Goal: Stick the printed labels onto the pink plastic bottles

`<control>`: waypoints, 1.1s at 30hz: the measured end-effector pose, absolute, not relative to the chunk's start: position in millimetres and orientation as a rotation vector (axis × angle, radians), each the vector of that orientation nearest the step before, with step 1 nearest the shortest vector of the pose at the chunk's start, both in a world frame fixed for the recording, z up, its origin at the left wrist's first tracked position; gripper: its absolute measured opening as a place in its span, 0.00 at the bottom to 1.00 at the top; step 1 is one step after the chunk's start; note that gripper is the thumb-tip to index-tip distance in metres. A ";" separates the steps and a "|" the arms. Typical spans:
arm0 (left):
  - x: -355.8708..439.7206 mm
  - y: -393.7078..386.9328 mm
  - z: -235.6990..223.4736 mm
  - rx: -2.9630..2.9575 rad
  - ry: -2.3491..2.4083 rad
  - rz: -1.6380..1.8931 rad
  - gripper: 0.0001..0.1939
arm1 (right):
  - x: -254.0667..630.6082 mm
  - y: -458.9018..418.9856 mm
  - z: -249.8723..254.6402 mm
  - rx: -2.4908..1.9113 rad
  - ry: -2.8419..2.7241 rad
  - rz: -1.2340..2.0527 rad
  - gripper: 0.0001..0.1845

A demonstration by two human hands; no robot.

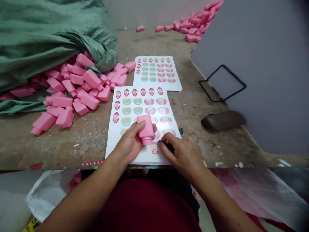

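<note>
Left forearm [88, 188] foremost, pink bottle [145, 128] between thumb [141, 124] and fingers [154, 126]

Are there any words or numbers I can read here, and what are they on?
"BABY", it seems, but blurred: on the small label by the right hand; its other print is too small.
Stickers on the near sheet: too small to read.
Those on the far sheet: too small too.
Yellow thing at bottom left: dark marks, unreadable.
Pink bottle in the left hand: no writing shows.
</note>
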State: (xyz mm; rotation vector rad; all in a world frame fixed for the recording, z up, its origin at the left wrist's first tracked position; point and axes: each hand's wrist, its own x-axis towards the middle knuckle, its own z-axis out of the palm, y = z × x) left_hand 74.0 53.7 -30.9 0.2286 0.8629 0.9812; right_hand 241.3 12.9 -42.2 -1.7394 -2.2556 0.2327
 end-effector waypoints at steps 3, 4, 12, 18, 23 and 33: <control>74.1 54.0 -30.8 0.226 0.858 0.980 0.11 | 238.4 14.7 -43.4 -1.774 -2.221 0.212 0.13; 73.9 54.1 -30.8 0.227 0.858 0.978 0.11 | 238.5 15.5 -43.4 -1.803 -2.181 0.252 0.13; 73.3 51.8 -28.8 0.306 0.901 0.961 0.10 | 254.6 22.4 -18.9 -1.601 -1.378 1.141 0.21; 79.0 38.6 -19.8 0.405 0.852 0.968 0.18 | 247.4 27.7 1.5 -1.514 -1.389 1.146 0.20; 81.3 30.2 -15.2 0.349 0.844 0.934 0.23 | 241.6 31.9 0.4 -1.439 -1.383 1.222 0.19; 81.0 25.8 -17.3 0.394 0.819 0.906 0.25 | 243.3 33.4 -10.8 -1.469 -1.421 1.157 0.18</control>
